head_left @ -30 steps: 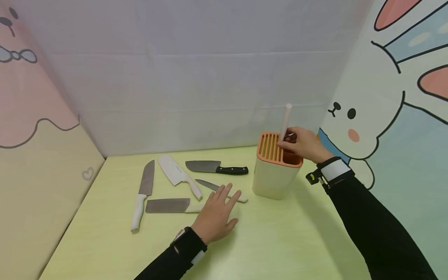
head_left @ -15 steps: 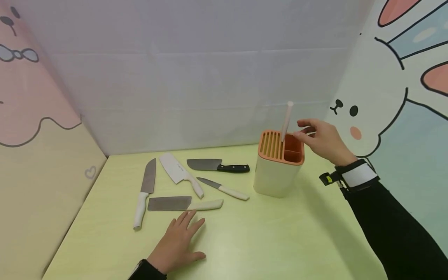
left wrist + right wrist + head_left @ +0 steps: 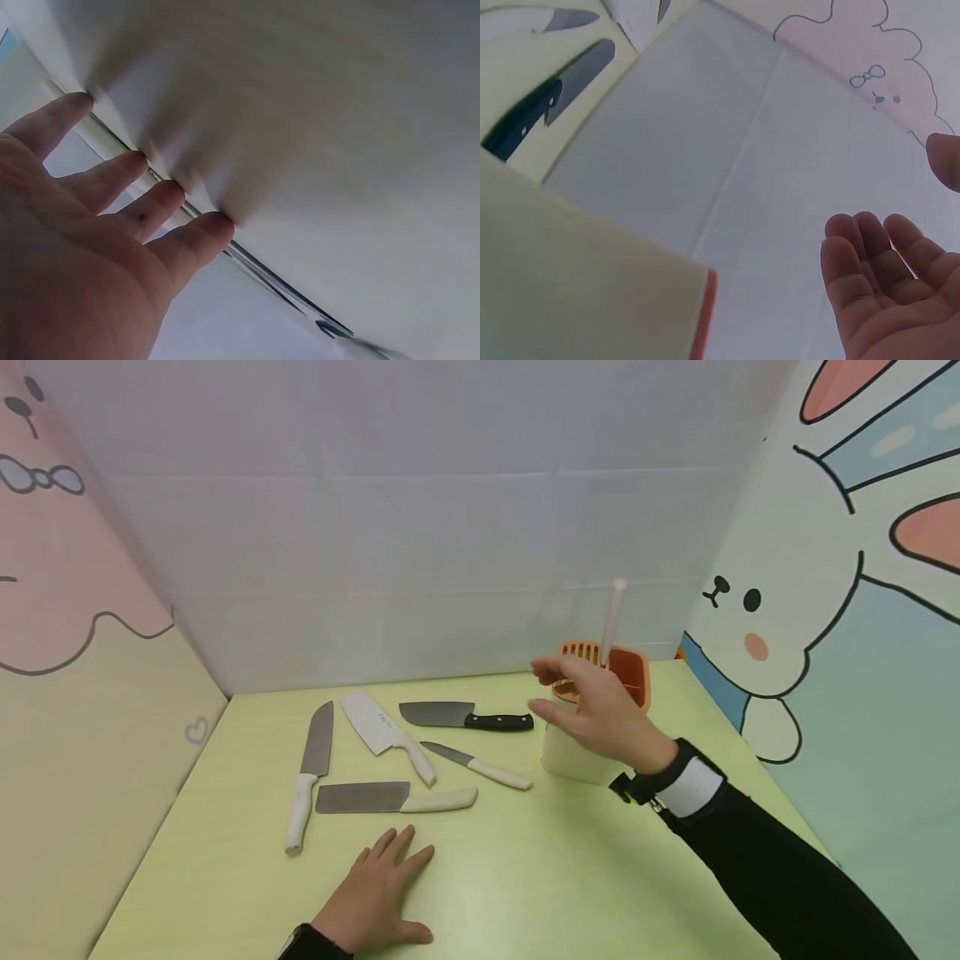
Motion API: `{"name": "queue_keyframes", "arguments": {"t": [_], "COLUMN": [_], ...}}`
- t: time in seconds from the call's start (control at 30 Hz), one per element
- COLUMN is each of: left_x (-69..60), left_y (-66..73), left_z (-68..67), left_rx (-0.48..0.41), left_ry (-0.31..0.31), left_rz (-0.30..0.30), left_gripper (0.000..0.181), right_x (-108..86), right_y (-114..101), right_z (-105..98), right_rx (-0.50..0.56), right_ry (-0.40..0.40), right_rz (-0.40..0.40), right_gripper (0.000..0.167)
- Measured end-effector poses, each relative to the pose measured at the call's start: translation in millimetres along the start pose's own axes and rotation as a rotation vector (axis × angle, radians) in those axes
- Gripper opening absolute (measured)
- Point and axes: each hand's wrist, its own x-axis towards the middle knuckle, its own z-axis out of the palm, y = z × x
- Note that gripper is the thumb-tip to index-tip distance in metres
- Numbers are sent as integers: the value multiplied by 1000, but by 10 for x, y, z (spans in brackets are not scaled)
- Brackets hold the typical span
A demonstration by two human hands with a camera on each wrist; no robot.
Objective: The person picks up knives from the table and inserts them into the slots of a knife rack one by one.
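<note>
My right hand hovers in front of a white knife holder with an orange slotted top, holding nothing. Its fingers are relaxed, the thumb apart. A pale handle stands upright in the holder; its lower part is hidden. My left hand lies with spread fingers at the table's front, its fingertips touching the surface in the left wrist view. Just beyond it lies a cleaver with a pale handle. A small paring knife and a black-handled knife lie left of the holder.
A white cleaver and a white-handled kitchen knife lie further left on the pale green table. A white wall rises behind, with cartoon-printed panels on both sides.
My right hand has let go of the upright handle, drawn back to the right, then swung left before the holder. My left hand has moved back toward me and left, off the knives.
</note>
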Motion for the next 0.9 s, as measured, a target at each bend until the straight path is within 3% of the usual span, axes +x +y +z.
{"name": "queue_keyframes", "arguments": {"t": [0.17, 0.47, 0.63, 0.9], "left_x": [3, 9, 13, -9], "left_y": [-8, -10, -7, -3], "left_z": [19, 21, 9, -17], "left_rx": [-5, -8, -4, -3], "left_ry": [-11, -16, -21, -20], "left_rz": [-6, -7, -10, -11], "left_gripper": [102, 103, 104, 103], "right_x": [48, 148, 202, 294], "right_y": [21, 338, 516, 754], "right_z": [403, 1124, 1374, 1631], "right_rx": [-29, -145, -196, -285], "right_ry": [-74, -220, -282, -302], "right_rz": [27, 169, 262, 370], "right_gripper": [45, 48, 49, 52]}}
